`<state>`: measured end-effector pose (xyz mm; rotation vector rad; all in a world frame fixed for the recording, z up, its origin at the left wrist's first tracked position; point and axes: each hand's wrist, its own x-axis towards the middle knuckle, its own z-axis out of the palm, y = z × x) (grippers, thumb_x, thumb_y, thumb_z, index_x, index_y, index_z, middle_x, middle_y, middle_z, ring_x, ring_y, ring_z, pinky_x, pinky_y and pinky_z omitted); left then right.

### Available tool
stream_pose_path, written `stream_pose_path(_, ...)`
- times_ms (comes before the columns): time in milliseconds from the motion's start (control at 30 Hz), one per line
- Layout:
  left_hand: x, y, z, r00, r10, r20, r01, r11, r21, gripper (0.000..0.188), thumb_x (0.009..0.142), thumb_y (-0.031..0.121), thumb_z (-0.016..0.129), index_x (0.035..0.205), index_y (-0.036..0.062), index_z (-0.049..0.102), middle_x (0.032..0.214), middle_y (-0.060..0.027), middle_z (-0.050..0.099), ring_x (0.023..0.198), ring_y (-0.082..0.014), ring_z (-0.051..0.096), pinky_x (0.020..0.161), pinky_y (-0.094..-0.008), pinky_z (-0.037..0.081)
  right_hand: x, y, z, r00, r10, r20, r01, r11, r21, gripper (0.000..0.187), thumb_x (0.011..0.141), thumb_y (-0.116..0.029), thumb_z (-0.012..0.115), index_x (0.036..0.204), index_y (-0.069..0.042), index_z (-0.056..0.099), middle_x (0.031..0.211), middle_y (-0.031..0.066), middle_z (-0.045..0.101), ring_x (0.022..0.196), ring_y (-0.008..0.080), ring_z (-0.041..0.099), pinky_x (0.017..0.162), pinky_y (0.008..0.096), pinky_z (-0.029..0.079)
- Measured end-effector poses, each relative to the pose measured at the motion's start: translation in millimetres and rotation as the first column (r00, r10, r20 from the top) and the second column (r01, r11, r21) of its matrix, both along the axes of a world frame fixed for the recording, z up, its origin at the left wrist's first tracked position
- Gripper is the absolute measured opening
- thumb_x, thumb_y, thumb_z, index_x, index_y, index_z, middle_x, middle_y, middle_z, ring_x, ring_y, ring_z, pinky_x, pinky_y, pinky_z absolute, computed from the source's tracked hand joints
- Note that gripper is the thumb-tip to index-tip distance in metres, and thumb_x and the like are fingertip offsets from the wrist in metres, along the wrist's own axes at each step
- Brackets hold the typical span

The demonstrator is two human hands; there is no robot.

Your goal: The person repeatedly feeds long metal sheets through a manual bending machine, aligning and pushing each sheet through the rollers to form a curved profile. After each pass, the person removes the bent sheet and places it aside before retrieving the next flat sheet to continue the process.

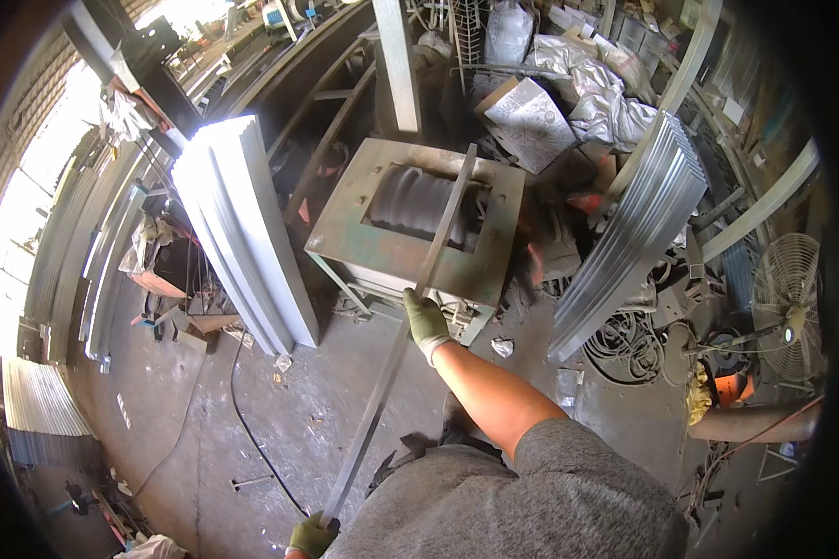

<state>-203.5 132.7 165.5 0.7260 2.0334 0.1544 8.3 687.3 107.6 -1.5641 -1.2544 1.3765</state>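
A long, flat grey metal bar (375, 415) runs from the lower edge up across a boxy, worn green machine (343, 207). My right hand (425, 322), in a green glove with a pale cuff, is closed around the bar just in front of the machine's near edge. At the bottom, my left hand (313, 537), gloved the same way and partly cut off by the frame, grips the bar's near end. The far part of the bar lies over the opening in the machine's top, where a dark ridged roller (410, 198) shows.
Bundles of long metal profiles lean upright on the left (242, 233) and right (636, 238). A standing fan (788, 307) and coiled cable (625, 347) are at the right. Silver sacks (606, 93) pile up behind. A black cable (252, 438) crosses the floor.
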Motion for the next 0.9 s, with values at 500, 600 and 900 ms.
stream_pose_path(500, -78, -155, -106, 0.955, 0.048, 0.292, -0.090, 0.987, 0.134, 0.048, 0.097, 0.039, 0.082, 0.132, 0.0070, 0.075, 0.108, -0.0120, 0.082, 0.100, -0.0190, 0.076, 0.088, -0.0391, 0.059, -22, -98, -9, 0.985, 0.080, 0.153, -0.076, 0.997, -0.028, 0.091, 0.100, -0.084, 0.046, 0.122, 0.001, 0.073, 0.114, 0.0277, 0.076, 0.115, 0.0447, 0.069, 0.100, 0.0471, 0.051)
stream_pose_path(600, -81, -158, -111, 0.973, 0.038, 0.228, -0.070, 0.988, 0.135, 0.048, 0.096, 0.041, 0.082, 0.129, 0.0064, 0.075, 0.105, -0.0128, 0.082, 0.097, -0.0200, 0.075, 0.086, -0.0398, 0.059, -32, -119, -17, 0.998, 0.047, 0.044, -0.048, 0.998, 0.030, 0.081, 0.100, -0.078, 0.057, 0.111, 0.002, 0.072, 0.101, 0.0239, 0.076, 0.101, 0.0427, 0.072, 0.090, 0.0478, 0.053)
stream_pose_path(900, -49, -74, -74, 0.998, -0.057, 0.008, 0.056, 0.994, 0.090, 0.050, 0.095, 0.045, 0.082, 0.123, 0.0045, 0.075, 0.097, -0.0152, 0.080, 0.087, -0.0233, 0.072, 0.079, -0.0419, 0.058, -25, -89, -19, 0.995, 0.049, 0.082, -0.048, 0.999, -0.017, 0.085, 0.099, -0.078, 0.056, 0.121, 0.002, 0.071, 0.116, 0.0269, 0.076, 0.118, 0.0449, 0.070, 0.099, 0.0472, 0.052)
